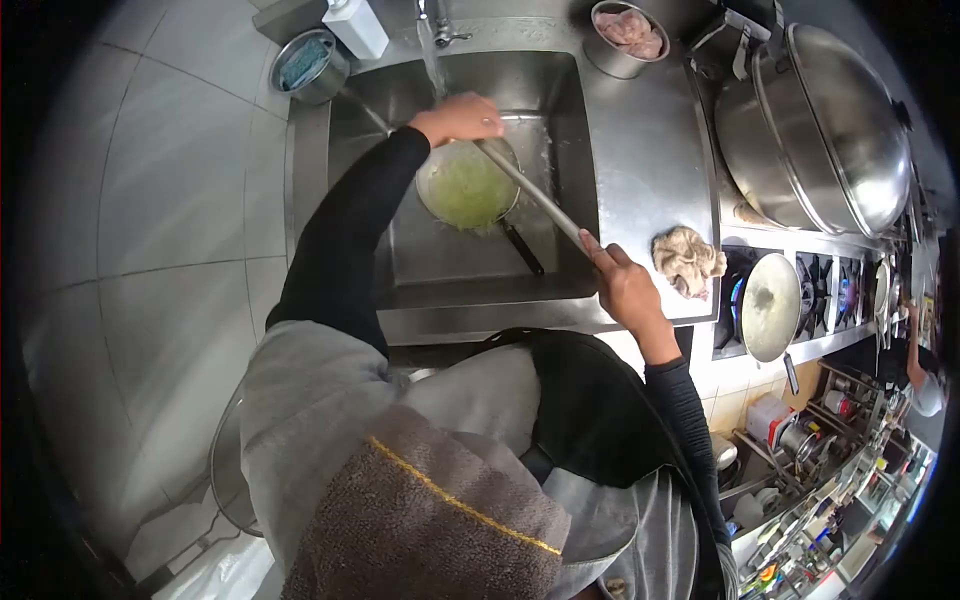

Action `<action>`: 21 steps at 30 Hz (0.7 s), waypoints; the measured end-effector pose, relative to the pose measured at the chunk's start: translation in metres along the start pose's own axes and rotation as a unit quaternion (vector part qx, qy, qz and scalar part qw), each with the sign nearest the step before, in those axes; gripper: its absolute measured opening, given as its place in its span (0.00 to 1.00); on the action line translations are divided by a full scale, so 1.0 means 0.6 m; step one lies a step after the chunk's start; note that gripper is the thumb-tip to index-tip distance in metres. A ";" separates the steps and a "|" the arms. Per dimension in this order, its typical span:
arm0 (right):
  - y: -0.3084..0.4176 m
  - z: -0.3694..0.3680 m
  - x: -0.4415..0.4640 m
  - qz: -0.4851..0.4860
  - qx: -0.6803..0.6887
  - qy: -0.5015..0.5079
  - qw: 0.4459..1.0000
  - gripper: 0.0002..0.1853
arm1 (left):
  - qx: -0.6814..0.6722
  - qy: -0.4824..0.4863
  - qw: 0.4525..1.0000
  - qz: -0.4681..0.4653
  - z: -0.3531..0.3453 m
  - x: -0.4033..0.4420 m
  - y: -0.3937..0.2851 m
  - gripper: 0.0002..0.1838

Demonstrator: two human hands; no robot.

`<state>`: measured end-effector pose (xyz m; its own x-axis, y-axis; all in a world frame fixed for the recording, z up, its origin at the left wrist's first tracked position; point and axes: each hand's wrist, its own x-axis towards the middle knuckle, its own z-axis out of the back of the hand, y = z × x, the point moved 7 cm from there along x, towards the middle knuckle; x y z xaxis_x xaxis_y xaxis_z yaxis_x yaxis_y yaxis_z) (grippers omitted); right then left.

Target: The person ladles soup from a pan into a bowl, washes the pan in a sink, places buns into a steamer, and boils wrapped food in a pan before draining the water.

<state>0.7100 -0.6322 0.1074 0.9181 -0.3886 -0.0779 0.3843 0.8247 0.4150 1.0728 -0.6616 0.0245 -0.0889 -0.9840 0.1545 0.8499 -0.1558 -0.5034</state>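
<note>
My right hand (630, 290) is closed around the lower end of a long pale rod-like handle (540, 200). The handle slants up and left over the sink (440, 265), and its far end meets my left hand (463, 120). My left hand is curled with the palm turned down, close to the running tap (427, 40); whatever its fingers grip is hidden. Beneath it lies a round pan (465, 185) with yellowish-green, watery contents. A black handle (523, 249) points from the pan toward the sink's front right.
A crumpled cloth (688, 262) lies on the right counter, below a metal pot of raw meat (628, 40). Left of the sink stand a container with a blue scrubber (303, 64) and a white bottle (356, 28). A large lidded pot (815, 130) and a frying pan (770, 307) are rightward.
</note>
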 end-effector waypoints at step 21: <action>-0.006 -0.041 -0.018 -0.274 0.640 0.145 0.703 0.31 | -0.658 -0.227 0.558 0.452 -0.113 -0.169 0.127 0.37</action>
<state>0.7012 -0.6210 0.0844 0.7182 -0.2501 -0.6494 0.4573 -0.5338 0.7113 1.1116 -0.5798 -0.0870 0.4610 -0.6357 -0.6192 -0.7033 0.1639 -0.6917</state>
